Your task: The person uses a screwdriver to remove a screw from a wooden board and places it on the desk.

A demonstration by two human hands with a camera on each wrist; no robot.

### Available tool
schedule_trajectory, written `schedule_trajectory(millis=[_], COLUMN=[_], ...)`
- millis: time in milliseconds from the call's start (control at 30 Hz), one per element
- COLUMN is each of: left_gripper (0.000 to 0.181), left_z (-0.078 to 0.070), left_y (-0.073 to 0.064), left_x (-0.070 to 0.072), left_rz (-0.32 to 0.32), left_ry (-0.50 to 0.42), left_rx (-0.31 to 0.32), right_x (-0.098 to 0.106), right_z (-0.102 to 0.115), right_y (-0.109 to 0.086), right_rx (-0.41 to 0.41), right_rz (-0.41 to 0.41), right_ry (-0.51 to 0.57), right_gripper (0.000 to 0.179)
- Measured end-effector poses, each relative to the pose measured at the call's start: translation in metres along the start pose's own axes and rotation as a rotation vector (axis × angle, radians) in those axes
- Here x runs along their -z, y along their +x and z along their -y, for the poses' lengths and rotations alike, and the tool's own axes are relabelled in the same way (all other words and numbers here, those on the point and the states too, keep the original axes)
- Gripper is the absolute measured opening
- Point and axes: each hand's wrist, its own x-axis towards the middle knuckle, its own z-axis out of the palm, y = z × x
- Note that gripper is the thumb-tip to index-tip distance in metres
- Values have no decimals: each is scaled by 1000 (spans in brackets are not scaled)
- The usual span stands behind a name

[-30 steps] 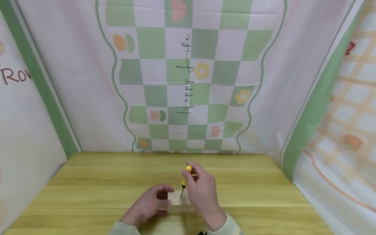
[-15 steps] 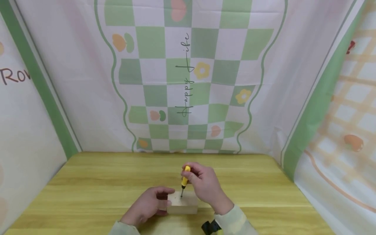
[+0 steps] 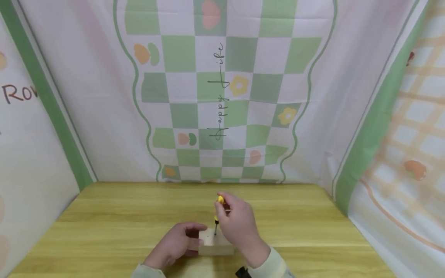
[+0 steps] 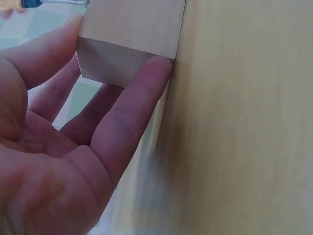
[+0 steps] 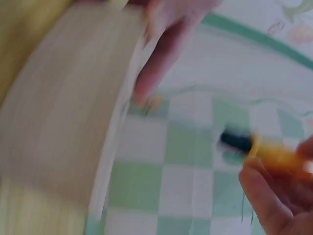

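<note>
Head view: right hand (image 3: pixel 240 224) grips screwdriver (image 3: pixel 216 221), tip at wooden block (image 3: pixel 215 250); left hand (image 3: pixel 178 242) pinches block's end. Tip could skid if screwdriver tilts.

You've got loads of room to pass over the table (image 3: pixel 313 231) well out to either side, and behind the block (image 3: pixel 215 251) up to the patterned backdrop (image 3: pixel 222 108). From the left, your left grip (image 3: pixel 177 241) blocks that end. Straight down, the near-upright screwdriver (image 3: pixel 216 221) is in the way (plus your right grip (image 3: pixel 240 224) on its handle). The block's near face is reachable.
</note>
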Motion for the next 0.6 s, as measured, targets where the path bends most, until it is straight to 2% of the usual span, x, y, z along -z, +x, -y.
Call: schedule_trajectory(millis=[133,300,400,600], left_gripper=[43,44,43,43], left_z=[1,2,3,2], left_y=[0,0,0,-1], left_x=[-2,-1,0,0], left_rz=[-3,3,4,-6], left_ry=[6,9,15,18], left_rx=[-2,-4,-13,-19], right_x=[-9,-21,-25,-27], right_z=[13,17,18,17], right_y=[-9,-13,-15,-16], right_rx=[21,117,147,187], right_rz=[-134,-219,-249,-276], right_ry=[-132,-247,-244,-158], right_gripper=[37,29,29,27])
